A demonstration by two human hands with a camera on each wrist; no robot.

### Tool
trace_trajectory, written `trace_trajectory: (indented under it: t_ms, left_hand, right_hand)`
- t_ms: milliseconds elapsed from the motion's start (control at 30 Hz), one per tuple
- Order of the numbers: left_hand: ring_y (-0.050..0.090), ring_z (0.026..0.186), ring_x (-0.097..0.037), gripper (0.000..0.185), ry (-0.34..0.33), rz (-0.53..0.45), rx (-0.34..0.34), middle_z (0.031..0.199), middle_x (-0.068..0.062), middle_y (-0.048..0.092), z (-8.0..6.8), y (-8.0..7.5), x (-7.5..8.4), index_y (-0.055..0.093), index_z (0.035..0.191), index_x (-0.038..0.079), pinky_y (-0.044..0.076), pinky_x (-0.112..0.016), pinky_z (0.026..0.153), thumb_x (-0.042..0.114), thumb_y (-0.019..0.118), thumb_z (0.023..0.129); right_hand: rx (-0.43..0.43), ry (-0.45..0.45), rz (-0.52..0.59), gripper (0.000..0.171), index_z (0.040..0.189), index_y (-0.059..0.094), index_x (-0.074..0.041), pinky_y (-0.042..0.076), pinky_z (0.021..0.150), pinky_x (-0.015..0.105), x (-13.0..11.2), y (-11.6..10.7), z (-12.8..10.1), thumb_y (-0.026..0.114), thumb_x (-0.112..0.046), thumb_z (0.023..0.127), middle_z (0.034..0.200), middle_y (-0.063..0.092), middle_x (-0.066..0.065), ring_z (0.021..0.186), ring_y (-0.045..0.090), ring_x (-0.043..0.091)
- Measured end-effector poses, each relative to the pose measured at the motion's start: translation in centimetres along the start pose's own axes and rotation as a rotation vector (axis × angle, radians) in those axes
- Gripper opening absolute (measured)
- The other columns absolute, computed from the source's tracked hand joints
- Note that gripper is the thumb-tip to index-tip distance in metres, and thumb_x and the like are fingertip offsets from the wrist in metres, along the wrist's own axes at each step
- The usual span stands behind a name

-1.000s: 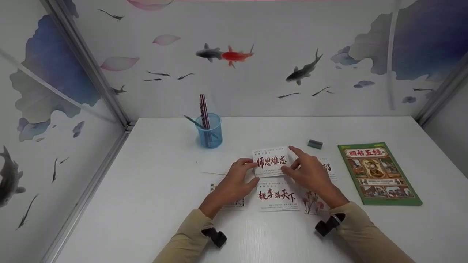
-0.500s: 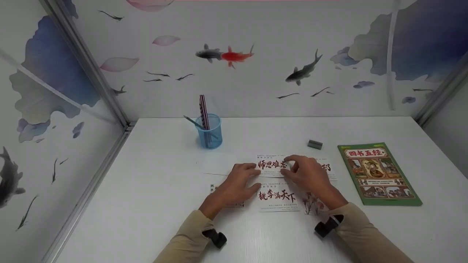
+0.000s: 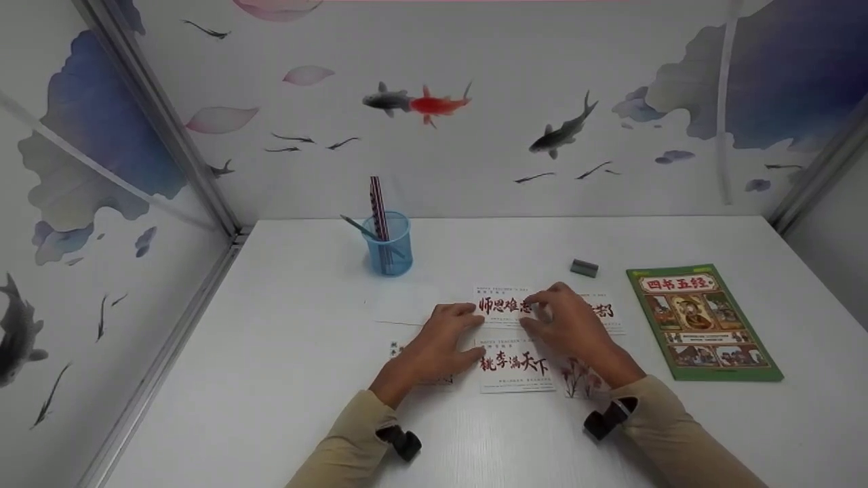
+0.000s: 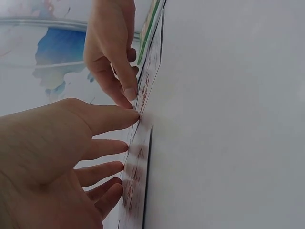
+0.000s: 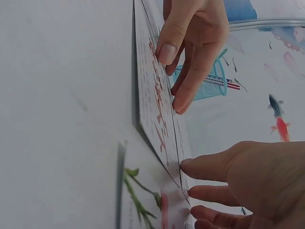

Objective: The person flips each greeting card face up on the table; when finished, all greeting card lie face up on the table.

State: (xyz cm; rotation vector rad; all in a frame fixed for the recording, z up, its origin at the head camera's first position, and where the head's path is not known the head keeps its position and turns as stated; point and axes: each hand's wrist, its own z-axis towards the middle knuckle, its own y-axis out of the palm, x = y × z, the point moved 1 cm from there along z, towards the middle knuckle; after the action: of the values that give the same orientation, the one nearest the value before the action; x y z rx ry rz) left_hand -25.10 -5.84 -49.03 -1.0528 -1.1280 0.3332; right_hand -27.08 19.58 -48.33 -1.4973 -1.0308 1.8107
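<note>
Cards lie in two close rows on the white table. My left hand [image 3: 437, 346] spreads over the left side, its fingertips at the left edge of the upper middle card [image 3: 498, 306] with red brush characters. Its thumb touches the lower middle card [image 3: 517, 371]. My right hand [image 3: 573, 331] rests its bent fingertips on the upper middle card's right part. A flower card [image 3: 575, 379] is partly under the right wrist, and another red-lettered card [image 3: 610, 315] shows beyond that hand. The lower left card [image 3: 437, 381] is mostly covered by my left hand.
A blue mesh pen cup [image 3: 389, 247] with pencils stands at the back left. Behind the right hand lies a small dark grey block [image 3: 584, 268]. A green-bordered book [image 3: 705, 322] lies to the right. Patterned walls [image 3: 475, 163] enclose the table.
The upper middle card has come down toward the lower row and lies flat. My right index finger has drawn back from its far corner. The left hand has barely shifted.
</note>
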Motion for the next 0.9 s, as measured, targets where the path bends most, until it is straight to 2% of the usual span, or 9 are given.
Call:
trace_trajectory:
  t_ms: [167, 300, 400, 567, 700, 800, 900]
  left_hand:
    - [0.041, 0.157, -0.033, 0.040, 0.017, -0.010, 0.014, 0.166, -0.011, 0.051, 0.0, 0.0, -0.1, 0.071, 0.142, 0.015, 0.036, -0.052, 0.130, 0.027, 0.074, 0.104]
    - [0.042, 0.157, -0.035, 0.025, 0.040, -0.026, 0.026, 0.165, -0.013, 0.052, -0.3, -0.1, 0.0, 0.078, 0.129, 0.020, 0.036, -0.056, 0.129, 0.025, 0.073, 0.105]
    - [0.041, 0.158, -0.034, 0.023, 0.043, -0.036, 0.024, 0.166, -0.013, 0.051, -0.5, -0.2, 0.0, 0.079, 0.127, 0.021, 0.036, -0.056, 0.129, 0.025, 0.073, 0.105]
    - [0.039, 0.159, -0.033, 0.024, 0.033, -0.048, 0.016, 0.168, -0.012, 0.049, -0.7, -0.2, 0.0, 0.078, 0.129, 0.021, 0.037, -0.055, 0.129, 0.025, 0.072, 0.105]
    - [0.036, 0.161, -0.033, 0.031, 0.042, -0.068, -0.010, 0.170, -0.013, 0.046, -0.9, -0.4, 0.2, 0.073, 0.136, 0.019, 0.036, -0.055, 0.130, 0.026, 0.071, 0.106]
    - [0.032, 0.162, -0.033, 0.039, 0.059, -0.090, -0.042, 0.171, -0.013, 0.042, -1.0, -0.9, 0.3, 0.067, 0.144, 0.018, 0.034, -0.055, 0.131, 0.027, 0.069, 0.107]
    - [0.029, 0.164, -0.033, 0.045, 0.047, -0.115, -0.053, 0.174, -0.013, 0.038, -1.5, -1.7, 0.0, 0.061, 0.151, 0.018, 0.032, -0.056, 0.132, 0.029, 0.068, 0.107]
  right_hand:
    - [0.024, -0.048, 0.003, 0.035, 0.129, 0.077, -0.004, 0.052, 0.109, 0.063, 0.1, 0.1, 0.1, 0.081, -0.020, 0.098, 0.139, 0.065, 0.022, 0.130, 0.064, 0.045]
    - [0.040, -0.070, -0.018, 0.034, 0.127, 0.077, -0.004, 0.048, 0.110, 0.066, 0.0, 0.0, 0.0, 0.081, -0.018, 0.097, 0.141, 0.066, 0.021, 0.131, 0.064, 0.044]
    - [0.043, -0.073, -0.041, 0.033, 0.127, 0.078, -0.006, 0.046, 0.106, 0.067, -0.1, 0.0, -0.1, 0.081, -0.020, 0.097, 0.141, 0.067, 0.019, 0.132, 0.063, 0.044]
    - [0.046, -0.063, -0.048, 0.032, 0.126, 0.078, -0.008, 0.045, 0.105, 0.067, -0.2, 0.0, -0.1, 0.081, -0.021, 0.097, 0.142, 0.068, 0.019, 0.134, 0.062, 0.044]
    - [0.050, -0.049, -0.052, 0.034, 0.127, 0.078, -0.007, 0.044, 0.107, 0.067, -0.3, 0.0, -0.2, 0.081, -0.021, 0.097, 0.142, 0.067, 0.019, 0.136, 0.061, 0.045]
    - [0.058, -0.031, -0.045, 0.037, 0.131, 0.076, -0.007, 0.043, 0.109, 0.067, -0.5, 0.1, -0.1, 0.081, -0.024, 0.098, 0.144, 0.066, 0.021, 0.138, 0.059, 0.046]
    - [0.071, -0.017, -0.011, 0.043, 0.136, 0.074, -0.008, 0.042, 0.113, 0.066, -1.0, 0.3, 0.0, 0.080, -0.028, 0.099, 0.147, 0.065, 0.021, 0.138, 0.059, 0.045]
